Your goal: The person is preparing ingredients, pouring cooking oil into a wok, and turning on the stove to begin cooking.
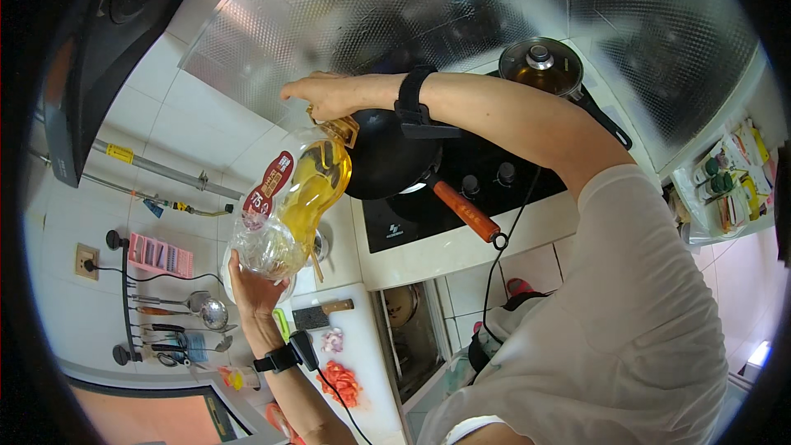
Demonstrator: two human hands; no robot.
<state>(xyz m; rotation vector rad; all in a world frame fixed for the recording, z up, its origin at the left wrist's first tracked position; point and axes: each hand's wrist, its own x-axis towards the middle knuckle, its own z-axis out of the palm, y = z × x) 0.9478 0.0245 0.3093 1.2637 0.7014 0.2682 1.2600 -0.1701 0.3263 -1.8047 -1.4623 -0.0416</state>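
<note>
A big clear bottle of yellow cooking oil (311, 189) tilts over the left side of a black wok (387, 165). My left hand (255, 287) holds the bottle's base from below. Up at the neck, my right hand (325, 97) grips by the gold-coloured cap, its fingers partly hidden. The oil has gathered toward the neck end. Whether any runs out cannot be seen behind the bottle and my arm. The wok sits on a black glass cooktop (395, 227), its orange-brown handle pointing toward me.
A lidded pot (540, 74) stands at the cooktop's far right. On a white cutting board (375, 387) lie a cleaver (317, 315), a small pale chopped heap (332, 340) and chopped red pieces (340, 383). Utensils (177, 321) hang on the left wall; a cable dangles before the cooktop.
</note>
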